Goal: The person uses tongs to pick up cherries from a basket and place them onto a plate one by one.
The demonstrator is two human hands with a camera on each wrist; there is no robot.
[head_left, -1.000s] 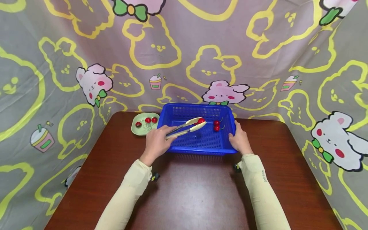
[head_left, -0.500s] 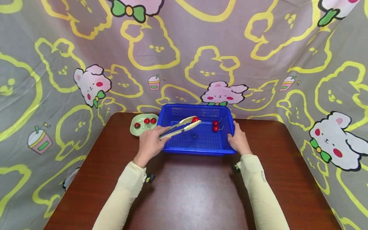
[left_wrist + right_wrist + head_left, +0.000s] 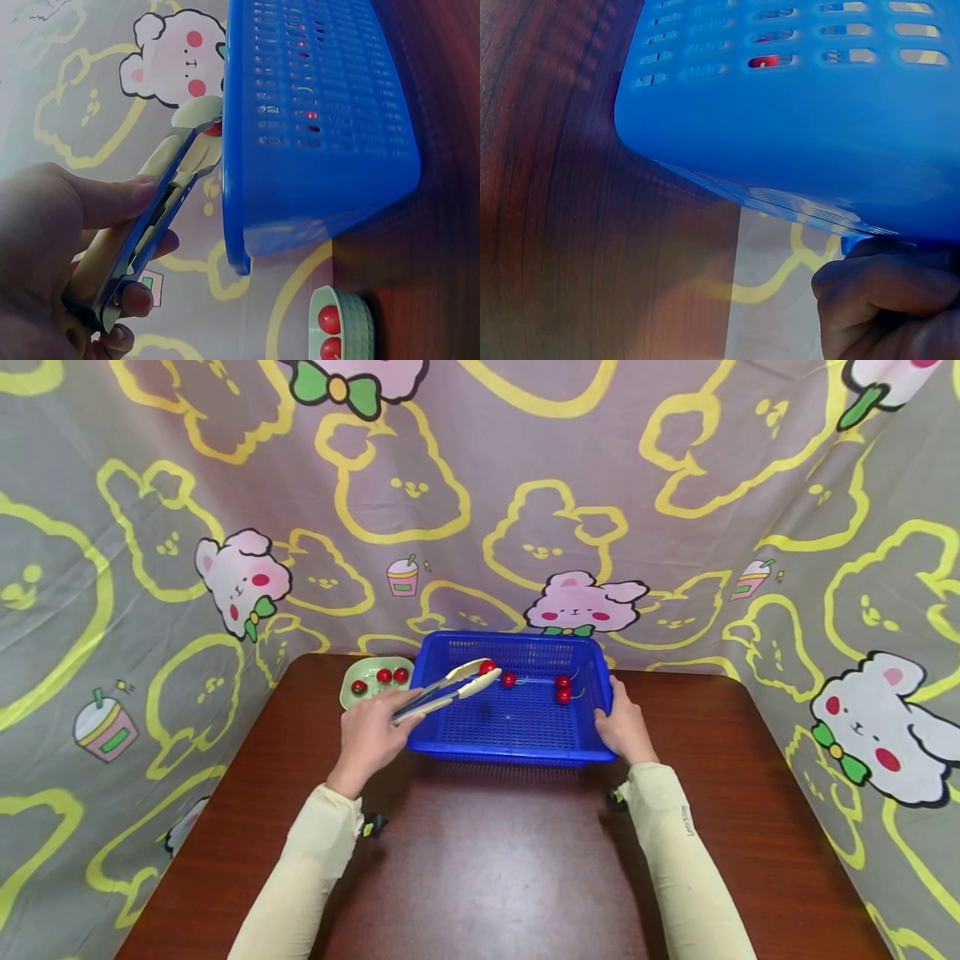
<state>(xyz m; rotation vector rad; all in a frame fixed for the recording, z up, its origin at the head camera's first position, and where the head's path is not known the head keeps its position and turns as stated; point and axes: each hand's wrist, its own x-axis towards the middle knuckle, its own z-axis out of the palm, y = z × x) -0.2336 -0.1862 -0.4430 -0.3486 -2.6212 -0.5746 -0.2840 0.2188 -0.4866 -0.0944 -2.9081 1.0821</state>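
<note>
In the head view my left hand point(image 3: 372, 735) grips a pair of tongs point(image 3: 442, 693) with pale tips, which reach over the left part of a blue basket point(image 3: 510, 752). A red cherry point(image 3: 487, 667) sits between the tips. On the basket floor lies one cherry point(image 3: 507, 679) with a stem, and further right are two more, a rear cherry point(image 3: 562, 682) and a front cherry point(image 3: 563, 696). My right hand point(image 3: 624, 727) holds the basket's right rim; its curled fingers point(image 3: 885, 292) show below the basket wall in the right wrist view.
Left of the basket stands a light green dish point(image 3: 347, 693) with three cherries in it. Both rest on a brown wooden table point(image 3: 480, 860). A patterned cloth point(image 3: 450, 552) hangs behind the table and along its sides.
My left hand has moved left with the tongs and the cherry between their tips. A cherry on the basket floor now shows where the tongs were. My right hand stays on the rim.
</note>
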